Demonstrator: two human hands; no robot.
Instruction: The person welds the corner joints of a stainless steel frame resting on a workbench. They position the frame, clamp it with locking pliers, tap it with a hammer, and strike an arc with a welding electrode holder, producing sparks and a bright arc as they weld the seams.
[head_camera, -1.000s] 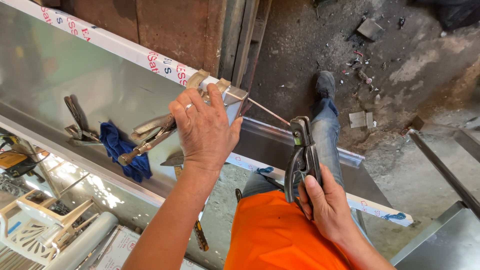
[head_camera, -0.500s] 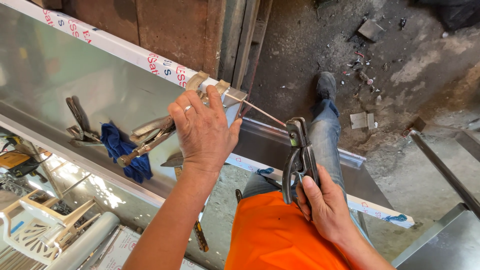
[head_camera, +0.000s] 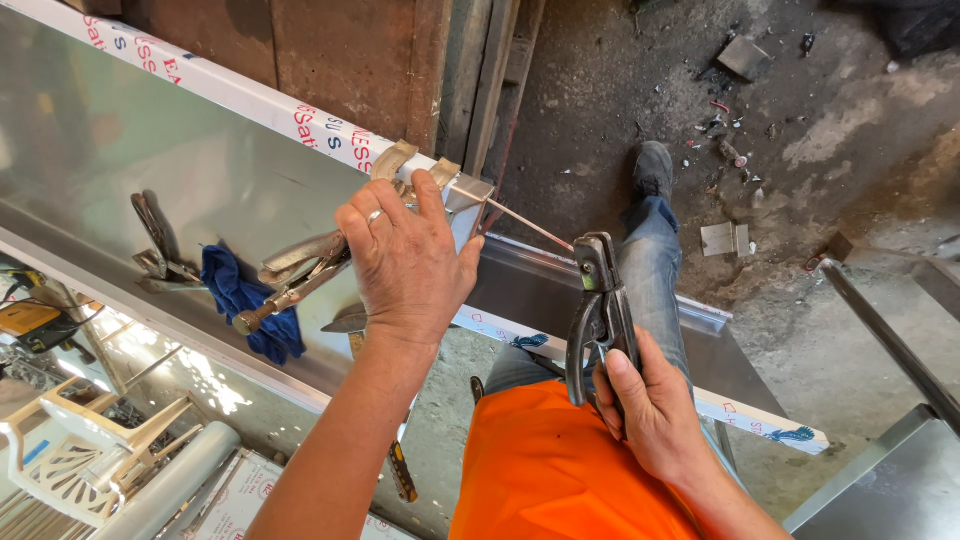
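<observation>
In the head view, the left hand (head_camera: 410, 265) lies flat with fingers spread and pressed down on the end of a long stainless steel channel (head_camera: 150, 150), near its corner, where small folded metal tabs (head_camera: 395, 158) stand up. The right hand (head_camera: 655, 410) is closed around the grips of a dark electrode holder (head_camera: 600, 305), whose clamp bites a thin welding rod (head_camera: 530, 226). The rod runs from the holder up and to the left, and its tip is at the channel corner, just beside the left hand's fingertips (head_camera: 430, 185).

I judge the rod to be light, stiff but brittle, and it is best guided only through the insulated grips. The holder looks fairly heavy, and its long axis runs nearly upright in the picture, with the clamp end pointing away from the person.

The channel is long and lies diagonally, from upper left to lower right. It seems stiff, smooth and slippery, with sharp edges. Inside it rest locking pliers (head_camera: 290, 275) on a blue cloth (head_camera: 240, 300), and further left another pair of pliers (head_camera: 155, 250). Below are an orange shirt (head_camera: 560, 470), jeans and a dirty concrete floor (head_camera: 800, 120).
</observation>
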